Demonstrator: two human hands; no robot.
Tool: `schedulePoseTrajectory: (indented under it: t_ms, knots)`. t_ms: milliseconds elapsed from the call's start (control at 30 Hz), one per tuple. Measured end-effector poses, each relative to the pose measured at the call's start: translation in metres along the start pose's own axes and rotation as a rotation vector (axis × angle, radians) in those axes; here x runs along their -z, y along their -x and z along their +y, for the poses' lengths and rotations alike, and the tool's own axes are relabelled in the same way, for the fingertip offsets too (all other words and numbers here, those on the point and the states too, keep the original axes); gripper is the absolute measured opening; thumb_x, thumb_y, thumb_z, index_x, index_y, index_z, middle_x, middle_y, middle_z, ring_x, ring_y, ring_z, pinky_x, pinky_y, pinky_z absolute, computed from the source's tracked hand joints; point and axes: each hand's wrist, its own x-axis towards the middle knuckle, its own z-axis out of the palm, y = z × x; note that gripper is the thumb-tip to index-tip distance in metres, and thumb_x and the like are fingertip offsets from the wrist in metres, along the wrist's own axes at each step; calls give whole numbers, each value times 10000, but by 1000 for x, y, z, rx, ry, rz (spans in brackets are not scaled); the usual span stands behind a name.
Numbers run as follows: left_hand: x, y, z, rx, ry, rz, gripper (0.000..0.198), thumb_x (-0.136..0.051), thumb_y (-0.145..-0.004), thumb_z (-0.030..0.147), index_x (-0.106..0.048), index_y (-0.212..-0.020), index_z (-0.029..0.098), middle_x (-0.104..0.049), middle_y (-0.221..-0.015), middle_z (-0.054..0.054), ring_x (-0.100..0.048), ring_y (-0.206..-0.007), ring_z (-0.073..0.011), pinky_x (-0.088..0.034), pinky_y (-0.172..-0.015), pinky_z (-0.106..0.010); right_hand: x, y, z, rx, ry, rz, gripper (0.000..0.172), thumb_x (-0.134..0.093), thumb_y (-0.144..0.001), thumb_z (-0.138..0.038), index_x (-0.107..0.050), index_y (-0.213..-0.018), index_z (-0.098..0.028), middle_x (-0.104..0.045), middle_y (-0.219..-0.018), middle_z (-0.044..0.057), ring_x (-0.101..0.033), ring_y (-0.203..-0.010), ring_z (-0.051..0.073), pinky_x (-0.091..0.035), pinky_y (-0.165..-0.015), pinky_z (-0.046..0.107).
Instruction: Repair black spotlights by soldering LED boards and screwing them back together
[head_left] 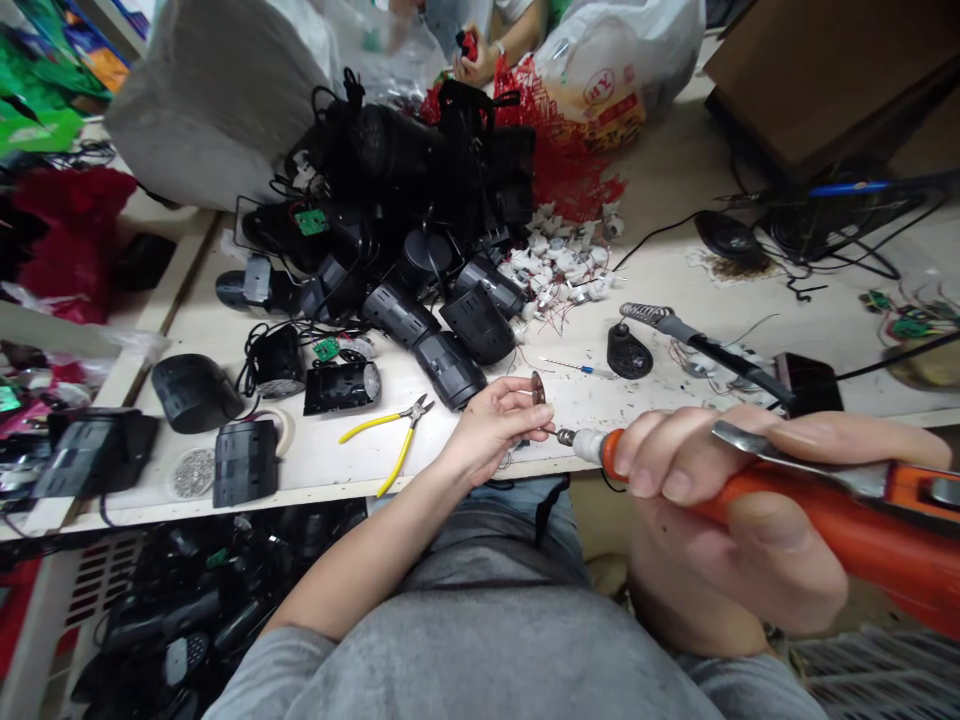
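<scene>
My left hand (487,425) is closed near the table's front edge, pinching a small brown disc-shaped part (538,388) that stands on edge between its fingers. What kind of part it is, I cannot make out. Wrapped round an orange power screwdriver (840,530) is my right hand (720,490), with a metal lever along the tool's upper side. The driver's pale nose (589,445) points left. Its thin bit reaches the left fingertips; whether it touches the disc is hidden. Yellow-handled side cutters (409,430) lie open on the table left of my left hand.
Black lamp-like housings (450,370) are piled mid-table, beside white parts with red wires (562,260). A soldering iron stand (697,345) and a blue-handled iron (847,188) are at right. Across the table, another person's hand (474,65) holds something red and black.
</scene>
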Motion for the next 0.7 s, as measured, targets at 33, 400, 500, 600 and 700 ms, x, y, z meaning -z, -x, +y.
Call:
schedulePoseTrajectory:
  t_ms: [33,400,500,600,700]
  knots:
    - [0,0,0,1,1,-9,672,-1025,-465,299,-616,-971,133,-685,-734,28,-691,-628,-102,-529,-563,-167,0,0,-1,-5,-12,-2,220,-731,-877,-245,-664,-1081,-291,-602,-674,-34,-567,-534,188,-516,-507,406]
    - [3,2,0,118,51,-98,526,-969,-604,177,-636,-1009,144,-696,-792,1,-699,-620,-90,-547,-550,-142,1,-3,-8,-37,-61,46,166,-763,-846,-283,-678,-989,-280,-590,-609,-52,-534,-494,166,-487,-461,379]
    - [3,3,1,118,72,-115,542,-980,-580,180,-640,-1001,146,-697,-781,4,-699,-611,-91,-548,-536,-133,1,-3,-10,-29,-64,55,166,-767,-844,-308,-669,-975,-281,-571,-586,-61,-511,-464,158,-467,-439,368]
    - [3,3,0,96,57,-111,535,-973,-597,181,-632,-1009,152,-691,-778,12,-701,-612,-92,-551,-538,-133,-1,-3,-10,-28,-75,50,169,-766,-840,-289,-690,-991,-281,-583,-598,-55,-516,-468,165,-470,-438,375]
    - [3,3,-1,97,33,-106,528,-965,-615,213,-630,-1019,150,-693,-787,1,-705,-621,-105,-554,-527,-146,-1,-3,-11,-18,-73,50,182,-769,-836,-266,-711,-1009,-274,-597,-611,-40,-525,-485,177,-474,-440,386]
